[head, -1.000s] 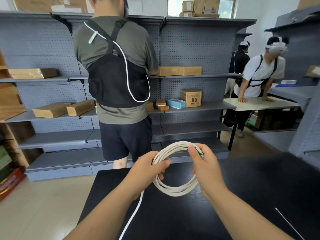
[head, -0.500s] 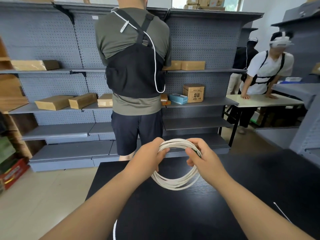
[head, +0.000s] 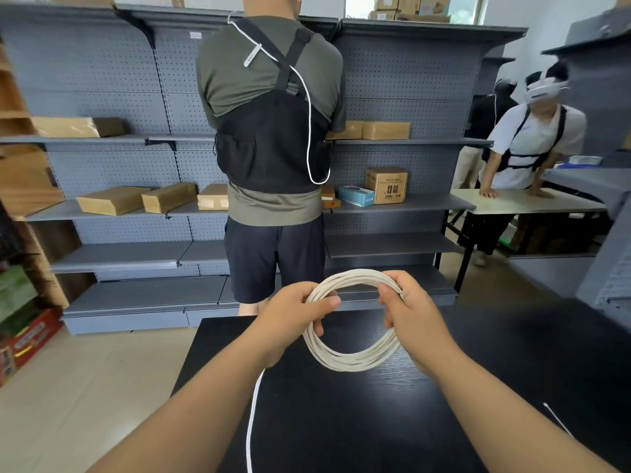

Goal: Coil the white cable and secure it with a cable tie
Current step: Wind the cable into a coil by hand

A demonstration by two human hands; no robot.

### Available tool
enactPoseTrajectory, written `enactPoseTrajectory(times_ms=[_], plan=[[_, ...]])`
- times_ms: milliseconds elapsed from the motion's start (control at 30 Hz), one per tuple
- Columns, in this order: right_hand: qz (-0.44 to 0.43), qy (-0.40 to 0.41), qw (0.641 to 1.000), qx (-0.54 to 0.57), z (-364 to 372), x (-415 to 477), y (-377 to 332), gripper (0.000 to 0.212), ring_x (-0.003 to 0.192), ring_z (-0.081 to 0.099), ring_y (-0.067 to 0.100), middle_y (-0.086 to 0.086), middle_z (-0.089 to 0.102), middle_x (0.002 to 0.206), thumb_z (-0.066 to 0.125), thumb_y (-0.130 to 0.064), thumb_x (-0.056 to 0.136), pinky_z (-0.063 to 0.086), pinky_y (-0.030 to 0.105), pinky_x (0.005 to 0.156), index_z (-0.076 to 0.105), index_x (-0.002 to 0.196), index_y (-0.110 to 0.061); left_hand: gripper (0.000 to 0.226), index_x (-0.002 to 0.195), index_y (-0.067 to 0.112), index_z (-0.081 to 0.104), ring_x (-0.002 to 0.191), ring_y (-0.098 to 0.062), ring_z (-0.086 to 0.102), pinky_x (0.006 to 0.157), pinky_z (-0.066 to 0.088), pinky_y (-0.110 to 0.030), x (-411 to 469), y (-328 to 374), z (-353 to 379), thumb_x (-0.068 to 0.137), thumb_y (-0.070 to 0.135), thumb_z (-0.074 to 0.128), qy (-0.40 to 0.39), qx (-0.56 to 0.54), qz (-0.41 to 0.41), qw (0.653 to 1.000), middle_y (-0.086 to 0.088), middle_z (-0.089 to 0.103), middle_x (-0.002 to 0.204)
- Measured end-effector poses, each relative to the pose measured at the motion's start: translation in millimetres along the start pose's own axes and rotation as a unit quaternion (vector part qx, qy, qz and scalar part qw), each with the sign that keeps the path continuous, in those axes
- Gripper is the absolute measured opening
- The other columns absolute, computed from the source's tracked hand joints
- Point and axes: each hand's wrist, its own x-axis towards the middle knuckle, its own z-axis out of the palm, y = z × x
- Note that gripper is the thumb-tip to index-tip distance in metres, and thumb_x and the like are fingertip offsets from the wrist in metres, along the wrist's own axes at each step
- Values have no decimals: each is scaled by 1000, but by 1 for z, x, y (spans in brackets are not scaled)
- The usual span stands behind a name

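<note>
The white cable (head: 351, 360) is wound into a round coil of several loops, held up above the black table (head: 358, 421). My left hand (head: 293, 315) grips the coil's left side, thumb lying across the strands. My right hand (head: 413, 315) grips the upper right of the coil with its fingers curled round the loops. A loose tail of the cable (head: 252, 421) hangs from under my left hand down toward the table's near edge. A thin white cable tie (head: 558, 419) lies flat on the table at the right, apart from both hands.
A person (head: 273, 148) stands close behind the table's far edge, back turned, facing grey shelves (head: 392, 206) with cardboard boxes. Two more people are at a pale table (head: 529, 201) to the right. Bare floor (head: 85, 387) lies left of the black table.
The coil has stayed in both hands while my view shifted left and the person behind moved right. The loose tail under my left hand shows again, hanging lower.
</note>
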Motion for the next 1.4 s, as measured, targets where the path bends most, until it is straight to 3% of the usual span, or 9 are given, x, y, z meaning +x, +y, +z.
enactPoseTrajectory(times_ms=[233,367,533,667,833,1100,1233,1333,1400], plan=[[70,85,987,118,8,-4,5,18,56,41,12,-4,48,72,41,-20,98,39,26,58,57,92,-25,12,81,14,57,66,-16,66,59,50,-19,-5,-3,-2,91,20,57,-42,-82,-24,995,1,63,65],[104,113,974,165,18,-6,10,16,58,42,14,0,47,72,41,-19,98,43,26,59,56,93,-22,27,69,14,47,52,-15,60,56,48,-24,-4,-1,8,94,24,52,0,-100,-7,995,2,50,55],[110,119,973,164,20,-7,11,17,58,43,12,0,50,75,40,-18,99,46,26,59,55,105,-16,27,72,13,45,39,-13,46,68,53,-42,0,2,16,95,26,49,50,-84,15,995,5,41,53],[115,79,981,137,13,-7,7,15,57,51,14,0,55,80,40,-21,99,50,33,66,55,102,-20,17,83,14,52,39,-10,41,54,53,-31,0,7,18,96,24,47,59,-56,41,996,0,39,60],[105,-15,992,70,-3,-4,6,13,72,64,13,-3,63,84,51,-24,94,51,35,77,54,105,-29,16,82,17,51,39,-8,39,56,55,-34,3,9,11,96,23,47,61,-26,47,997,2,39,61],[87,-92,991,41,-13,-1,3,28,94,64,11,-8,62,103,55,-23,92,47,29,89,48,117,-32,13,90,14,54,39,-7,39,57,57,-34,4,14,6,96,23,48,56,4,47,997,1,40,60],[55,-113,992,-31,-14,4,-5,40,100,56,0,-15,58,109,60,-30,89,43,18,85,43,124,-33,16,94,14,55,38,-6,48,62,55,-33,3,14,4,95,28,48,28,129,55,990,5,45,49],[30,-143,984,-97,-10,9,-9,38,103,58,7,-8,61,112,58,-30,90,44,29,94,46,125,-30,17,94,15,54,42,-7,56,50,42,-16,3,21,3,95,29,47,-19,240,80,967,5,47,50],[31,-172,979,-110,-8,9,-10,21,91,61,10,-5,64,98,51,-25,93,45,32,89,52,115,-26,15,94,15,52,45,-7,57,46,38,-14,3,26,3,95,29,46,-48,294,96,950,5,49,56]])
